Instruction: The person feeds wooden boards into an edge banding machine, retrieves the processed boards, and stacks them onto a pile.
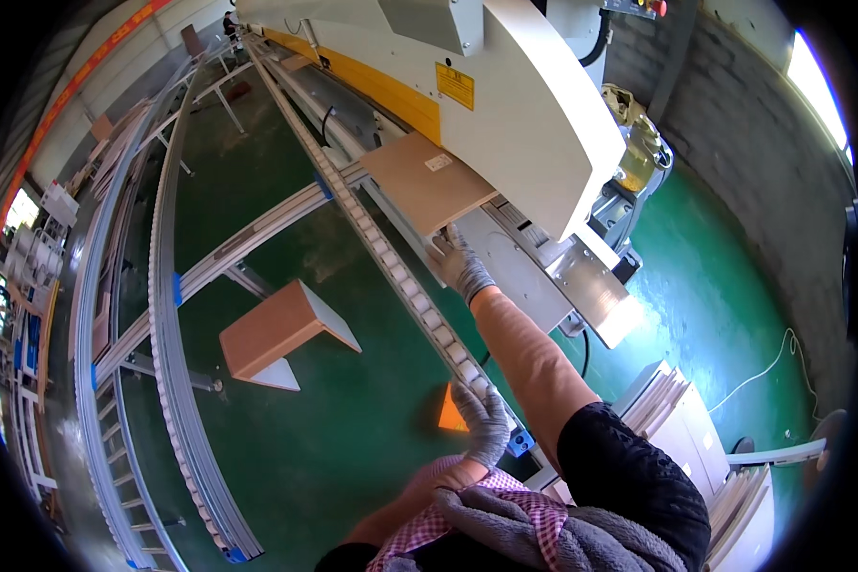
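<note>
A light brown wooden panel (424,179) lies flat on the feed table of a large white and yellow machine (534,114), half under its hood. My right hand (459,265), in a grey knit glove, reaches out on a stretched arm and grips the panel's near edge. My left hand (484,419), also gloved, rests low beside the end of the roller rail (400,276), fingers loosely bent and holding nothing. A small orange triangular piece (451,412) shows just left of that hand.
A brown and white box-shaped stool (281,334) stands on the green floor. Curved roller tracks (167,315) run along the left. Stacked white panels (682,429) sit at lower right. A white cable (763,367) trails on the floor by the grey block wall.
</note>
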Motion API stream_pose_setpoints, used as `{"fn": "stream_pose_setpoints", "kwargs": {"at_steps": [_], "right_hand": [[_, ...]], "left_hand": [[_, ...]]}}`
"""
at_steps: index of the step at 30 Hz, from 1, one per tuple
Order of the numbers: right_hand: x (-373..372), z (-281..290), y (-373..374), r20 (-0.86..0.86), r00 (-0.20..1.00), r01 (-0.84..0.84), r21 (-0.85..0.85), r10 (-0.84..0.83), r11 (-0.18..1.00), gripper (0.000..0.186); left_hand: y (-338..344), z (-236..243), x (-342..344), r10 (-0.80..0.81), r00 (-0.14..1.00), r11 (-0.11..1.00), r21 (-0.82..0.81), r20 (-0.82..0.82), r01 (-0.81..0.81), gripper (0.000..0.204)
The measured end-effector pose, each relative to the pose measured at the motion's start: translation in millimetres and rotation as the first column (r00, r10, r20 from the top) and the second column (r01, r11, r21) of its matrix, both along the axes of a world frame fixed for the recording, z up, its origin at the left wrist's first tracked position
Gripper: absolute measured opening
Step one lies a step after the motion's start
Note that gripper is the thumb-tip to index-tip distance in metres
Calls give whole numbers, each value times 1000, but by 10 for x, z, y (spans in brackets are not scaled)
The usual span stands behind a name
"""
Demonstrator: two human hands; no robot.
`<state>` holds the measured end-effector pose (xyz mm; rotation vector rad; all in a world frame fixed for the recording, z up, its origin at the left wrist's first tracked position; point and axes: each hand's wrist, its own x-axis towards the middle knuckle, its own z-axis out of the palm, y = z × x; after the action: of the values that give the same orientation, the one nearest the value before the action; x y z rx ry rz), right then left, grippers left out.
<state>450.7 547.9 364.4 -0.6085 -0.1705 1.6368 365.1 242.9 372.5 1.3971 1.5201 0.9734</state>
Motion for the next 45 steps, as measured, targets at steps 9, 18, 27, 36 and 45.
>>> {"fn": "stream_pose_setpoints", "kwargs": {"at_steps": [9,18,27,36,45], "right_hand": [[236,128,-422,-84,948,305,-35,-306,952,43],[981,86,-2437,16,935,350,117,-354,929,40],[1748,250,-6668,819,518,493,-49,-248,869,37],[1420,-608,-9880,762,602,683,-337,-239,648,30],[1579,-1307,-10898,402,758,652,-492,-514,577,42]], "left_hand": [[-44,-149,6,-10,1000,986,-168,10,11,84],[132,-571,-21,33,999,991,127,13,-34,74],[59,-399,115,94,967,995,-10,236,-95,72],[118,-381,60,91,994,994,53,56,-94,56],[320,-444,-130,5,907,987,150,-422,64,56]]}}
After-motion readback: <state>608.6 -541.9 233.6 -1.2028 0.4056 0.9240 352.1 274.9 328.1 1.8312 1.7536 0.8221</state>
